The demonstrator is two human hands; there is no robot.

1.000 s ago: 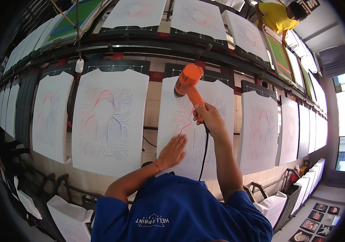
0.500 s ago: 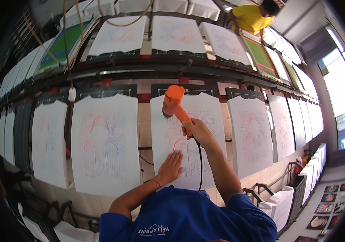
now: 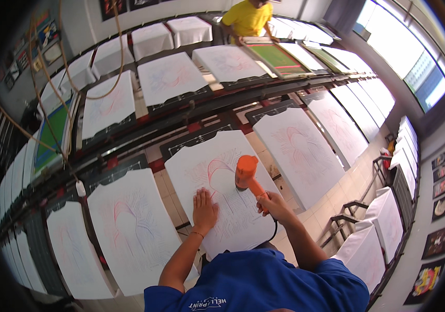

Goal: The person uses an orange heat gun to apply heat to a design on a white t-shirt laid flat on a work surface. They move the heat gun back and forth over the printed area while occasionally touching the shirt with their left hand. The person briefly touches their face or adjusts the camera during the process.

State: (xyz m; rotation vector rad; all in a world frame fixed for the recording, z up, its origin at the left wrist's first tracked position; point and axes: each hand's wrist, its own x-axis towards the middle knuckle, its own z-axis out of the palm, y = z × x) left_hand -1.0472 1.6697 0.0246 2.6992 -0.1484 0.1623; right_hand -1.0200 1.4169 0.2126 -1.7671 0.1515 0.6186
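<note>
My right hand (image 3: 278,207) is wrapped round the handle of an orange heat gun (image 3: 247,167). Its dark nozzle points down, just above the right side of a white T-shirt (image 3: 221,200). Thin red and blue lines are printed on this shirt, which is stretched flat over a dark board (image 3: 201,136). On the shirt's left part lies my left hand (image 3: 205,210), palm down with the fingers extended and holding nothing. A black cord (image 3: 275,229) runs from the handle toward my body.
Similar printed shirts lie on boards to the left (image 3: 129,229) and right (image 3: 300,151). Beyond a dark rail, another row carries shirts and a green screen frame (image 3: 279,58). A person in yellow (image 3: 248,21) stands there. Cords hang at the left, one ending in a white piece (image 3: 80,188).
The heat gun has moved from the shirt's upper part down to its right side. My left hand has shifted up and left across the shirt. The whole view has turned.
</note>
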